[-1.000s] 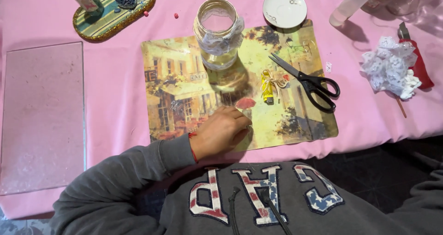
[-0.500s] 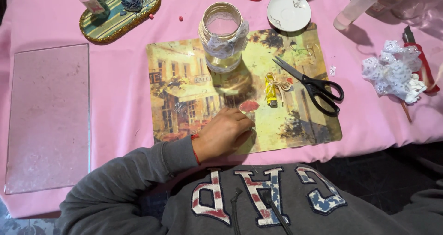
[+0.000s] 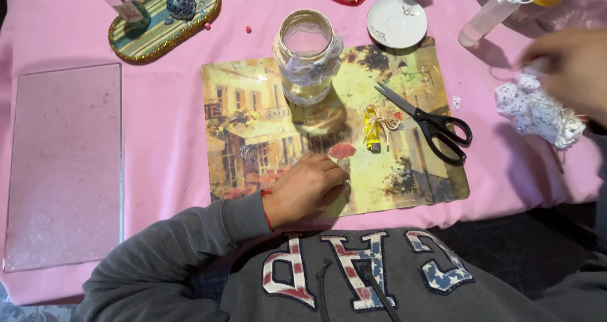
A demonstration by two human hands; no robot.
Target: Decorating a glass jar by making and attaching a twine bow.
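- My right hand (image 3: 572,69) is far right, blurred, on the bunch of white lace (image 3: 537,110) at the counter's right edge; I cannot tell whether the fingers are clamped on it or only touching.
- Lace: I judge it very light, soft and limp, likely to snag and unravel, not fragile. Best pinched at the bunched middle, not by a loose end.
- Look: crumpled white openwork trim, frilly edges, lying on the pink cloth (image 3: 164,145) right of the scissors (image 3: 430,123).
- My left hand (image 3: 306,189) rests knuckles-up on the near edge of the picture placemat (image 3: 253,126), fingers curled together, holding nothing I can see.
- Just beyond that hand there is a small red patch on the mat; can't tell if it is printed or a loose piece.
- Glass jar (image 3: 306,56) stands upright on the far part of the mat, open top, lace band round its neck. I judge it heavy, smooth and breakable; grip round the body.
- Small yellow tube (image 3: 373,127) tied with string lies between jar and scissors.
- White saucer (image 3: 397,21) sits at the far edge of the mat; clear sheet (image 3: 63,164) lies flat far left; oval glitter-edged tray (image 3: 164,18) far left corner.
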